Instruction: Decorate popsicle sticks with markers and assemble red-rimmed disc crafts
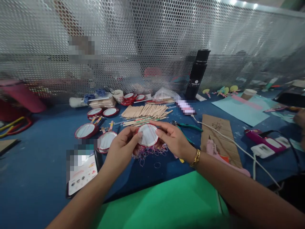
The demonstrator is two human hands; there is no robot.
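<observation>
Between my two hands is a round red-rimmed lid (148, 136) with a whitish face and thin reddish bands running across it. My left hand (127, 141) pinches its left edge, thumb on the face. At the right edge, my right hand (175, 140) grips it with thumb and fingers; a gold bracelet circles that wrist. Beneath the lid lies a tangle of thin pink and purple rubber bands (149, 153). Two similar lids (85, 130) with small sticks attached rest left of my hands. Flat wooden craft sticks (145, 111) are heaped just beyond.
Teal-handled pliers (192, 127) and a pink glue gun (213, 149) on cardboard (218, 124) lie right. A white cable (226, 138) crosses toward a purple power strip (264, 138). A tablet or phone (83, 173) lies left; a black flask (197, 74) stands before the perforated metal screen (152, 41).
</observation>
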